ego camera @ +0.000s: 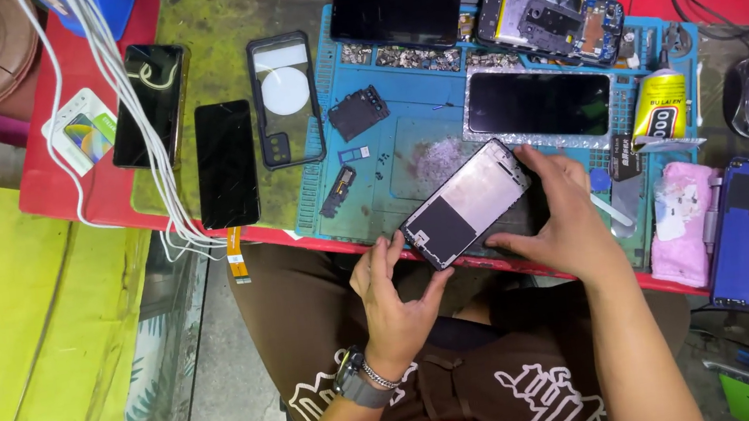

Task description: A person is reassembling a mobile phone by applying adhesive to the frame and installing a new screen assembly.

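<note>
Currently, on the red table (61, 190), over the blue repair mat (440, 131) whose top trays (405, 56) hold small screws, both hands grip the bare phone frame (465, 203), left hand (396, 295) at its lower end, right hand (563, 215) at its upper edge, calling for steady alignment next.

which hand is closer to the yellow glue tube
Right. The right hand grips the phone frame just below-left of the yellow glue tube; the left hand is at the frame's far lower-left end.

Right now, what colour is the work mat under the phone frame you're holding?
Blue, stained in places; the work mat shows best in the head view, beneath the phone frame.
</note>
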